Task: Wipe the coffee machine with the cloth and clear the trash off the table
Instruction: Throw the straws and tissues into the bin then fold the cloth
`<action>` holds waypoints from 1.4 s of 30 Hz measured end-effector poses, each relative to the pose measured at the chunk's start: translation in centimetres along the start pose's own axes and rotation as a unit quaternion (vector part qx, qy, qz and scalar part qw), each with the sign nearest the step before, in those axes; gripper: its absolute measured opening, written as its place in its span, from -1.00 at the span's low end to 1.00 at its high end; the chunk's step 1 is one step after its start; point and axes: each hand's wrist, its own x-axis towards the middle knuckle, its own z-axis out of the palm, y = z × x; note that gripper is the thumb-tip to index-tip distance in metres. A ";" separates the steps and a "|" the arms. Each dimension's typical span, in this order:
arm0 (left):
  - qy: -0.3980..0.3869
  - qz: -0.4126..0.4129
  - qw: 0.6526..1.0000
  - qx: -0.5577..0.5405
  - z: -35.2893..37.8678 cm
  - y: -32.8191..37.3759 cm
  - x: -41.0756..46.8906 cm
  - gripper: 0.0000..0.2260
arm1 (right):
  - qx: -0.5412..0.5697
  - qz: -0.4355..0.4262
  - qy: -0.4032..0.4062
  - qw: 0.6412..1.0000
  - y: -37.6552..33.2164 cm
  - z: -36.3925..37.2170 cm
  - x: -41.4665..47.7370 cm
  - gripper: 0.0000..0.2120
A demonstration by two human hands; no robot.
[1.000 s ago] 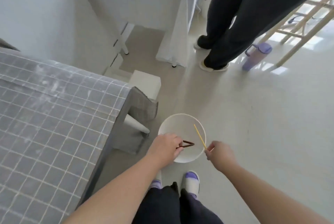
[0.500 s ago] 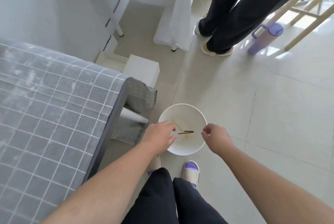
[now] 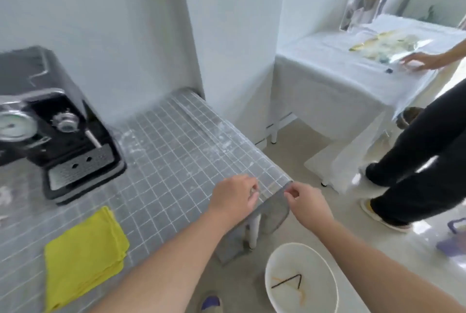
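1. Nearest me, on the floor by my feet: white bin with a dark bent stick and a pale one lying in its bottom. So that bit of trash is off the table.
2. Yellow cloth lies folded flat on the near left of the checked table, untouched and well apart from both hands.
3. Left hand hovers over the table's right corner, fingers loosely curled, nothing in it.
4. Right hand is just beside it, past the table edge, thumb close to forefinger. Prob empty, but motion blur stops me being sure.
5. Coffee machine stands at the far left against the wall, black w/ chrome front and drip tray.
6. My call: wiping is the step now. Left hand goes to the cloth and bunches it, don't drag it flat. Right hand steadies the machine's side. Wipe top first, then front, then drip tray, so dirt moves down.
7. Farthest: another person at a white-covered table. Not my concern.
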 end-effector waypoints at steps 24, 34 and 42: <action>0.128 -0.488 0.863 0.016 -15.7 -50.9 -34.0 -0.48 | -0.193 -0.388 -0.249 0.866 -47.3 36.9 -5.9 -0.65; -0.008 -0.474 0.880 -0.036 -14.3 -58.2 -31.3 -0.51 | -0.331 -0.389 -0.244 0.825 -52.6 45.7 -1.1 -0.55; 0.165 -0.461 0.867 -0.088 -13.1 -57.9 -32.6 -0.80 | -0.249 -0.383 -0.229 0.859 -52.1 46.7 -1.2 -0.71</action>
